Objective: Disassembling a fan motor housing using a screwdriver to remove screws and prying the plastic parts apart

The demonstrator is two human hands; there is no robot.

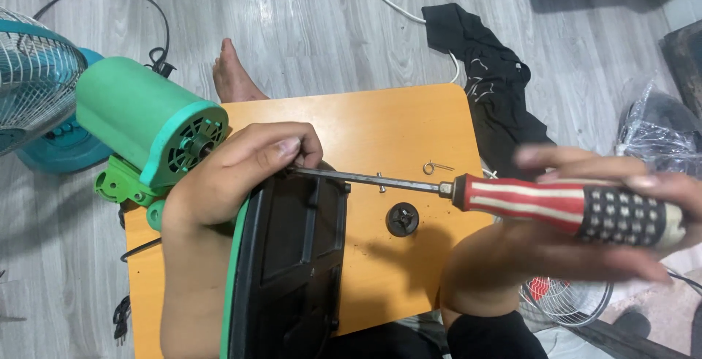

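A screwdriver (512,202) with a red-and-white striped handle and a black studded grip fills the near right, clasped in the right hand (585,220), whose fingers wrap over and under the handle; the hand is blurred. Its thin metal shaft runs left, level above the desk (409,125), to a tip hidden at the left hand (234,176). That hand curls over the top edge of a black plastic panel with a green rim (292,264), gripping it where it meets a green fan motor housing (146,121). On the orange desk lie a black round knob (402,219) and a small wire clip (436,167). Beyond, on the grey floor, a bare foot (232,74), a black cloth (490,81) and a teal fan (36,96).
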